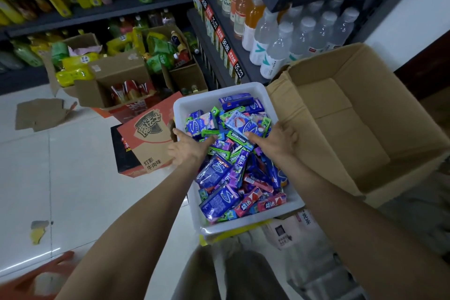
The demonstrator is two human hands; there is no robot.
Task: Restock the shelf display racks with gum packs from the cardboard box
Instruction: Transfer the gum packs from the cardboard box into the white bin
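Both hands reach into a white tray (194, 102) heaped with gum packs (226, 178). Left hand (188, 147) open, fingers on packs; right hand (277, 140) flat, fingertips on packs. Open cardboard box (353, 114) lies just right of it.

Shop aisle, drink bottles (272, 39) on shelves, price tags (225, 45)

One head-worn wide-angle view, aimed forward and steeply down.

Looked from above over both outstretched forearms onto a white tub (185, 107) of gum packs (233, 153), close enough to read print on wrappers. Took in an open cardboard box (353, 109) at the right, shelves of bottles (287, 39) ahead and above, tiled floor (73, 178) at the left. Bent straight lines toward the edges. No second view, so nothing shared.
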